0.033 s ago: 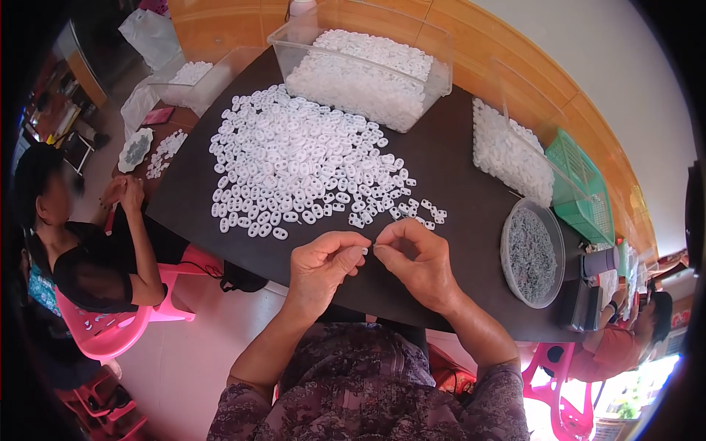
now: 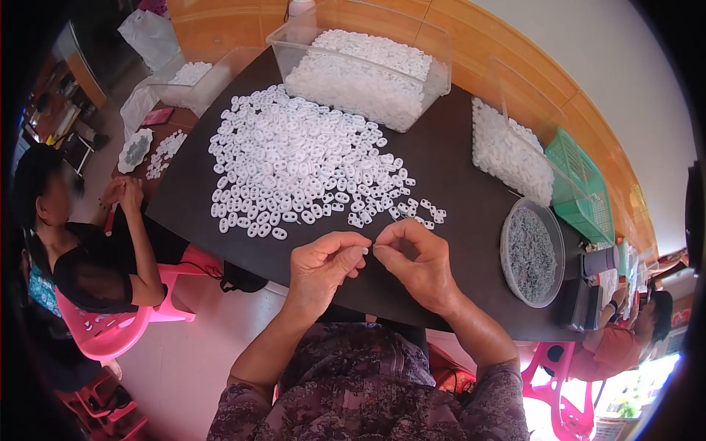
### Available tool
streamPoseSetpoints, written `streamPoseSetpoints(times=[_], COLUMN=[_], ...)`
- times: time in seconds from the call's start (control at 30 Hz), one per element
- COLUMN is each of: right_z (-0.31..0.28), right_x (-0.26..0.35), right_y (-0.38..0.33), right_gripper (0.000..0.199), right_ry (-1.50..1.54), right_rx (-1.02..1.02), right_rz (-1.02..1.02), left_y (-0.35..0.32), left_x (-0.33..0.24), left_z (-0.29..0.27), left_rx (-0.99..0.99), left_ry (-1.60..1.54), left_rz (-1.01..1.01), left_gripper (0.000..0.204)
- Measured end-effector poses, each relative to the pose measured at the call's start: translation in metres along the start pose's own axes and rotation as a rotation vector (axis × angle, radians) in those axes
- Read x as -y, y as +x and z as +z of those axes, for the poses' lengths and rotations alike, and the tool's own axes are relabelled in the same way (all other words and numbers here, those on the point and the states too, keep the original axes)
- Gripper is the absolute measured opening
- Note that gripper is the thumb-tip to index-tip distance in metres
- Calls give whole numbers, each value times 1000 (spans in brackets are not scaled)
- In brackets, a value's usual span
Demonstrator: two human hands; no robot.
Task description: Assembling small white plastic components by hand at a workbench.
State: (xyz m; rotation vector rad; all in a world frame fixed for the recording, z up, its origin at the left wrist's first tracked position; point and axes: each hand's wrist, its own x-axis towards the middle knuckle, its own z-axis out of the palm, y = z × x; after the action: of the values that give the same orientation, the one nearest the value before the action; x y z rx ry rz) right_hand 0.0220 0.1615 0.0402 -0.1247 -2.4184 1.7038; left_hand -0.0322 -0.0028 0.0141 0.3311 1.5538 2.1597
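Note:
Just in front of me, above the near edge of the dark table [image 2: 471,287], my left hand [image 2: 318,270] is closed in a pinch. A small white plastic piece [image 2: 364,251] pokes out between its thumb and forefinger. Almost touching it, my right hand [image 2: 421,263] has thumb and forefinger pressed together on something too small to make out. Beyond my hands spreads a large pile of white oval two-hole plastic pieces [image 2: 294,151]. A few pieces with dark spots in their holes [image 2: 430,209] lie at the pile's right end.
Behind the pile stands a clear bin [image 2: 439,87] of white pieces. Another heap of white pieces [image 2: 511,151] sits in a bin beside a green basket [image 2: 585,192]. A round tub [image 2: 506,253] holds small grey parts. People sit left [image 2: 88,257] and right [image 2: 618,349].

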Motion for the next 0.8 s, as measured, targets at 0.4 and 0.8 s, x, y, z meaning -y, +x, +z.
streamPoseSetpoints(times=[0.4,0.8], right_z=[9,7], right_x=[-9,-9], right_y=[-11,-9], right_gripper=[10,17], right_ry=[138,-76], right_rx=[-145,-208], right_rz=[-7,-230], left_y=[0,-7], left_x=[12,17], left_z=[11,14], left_rx=[49,59], left_ry=[-249,-130], left_rz=[-11,-82], left_gripper=[21,17])
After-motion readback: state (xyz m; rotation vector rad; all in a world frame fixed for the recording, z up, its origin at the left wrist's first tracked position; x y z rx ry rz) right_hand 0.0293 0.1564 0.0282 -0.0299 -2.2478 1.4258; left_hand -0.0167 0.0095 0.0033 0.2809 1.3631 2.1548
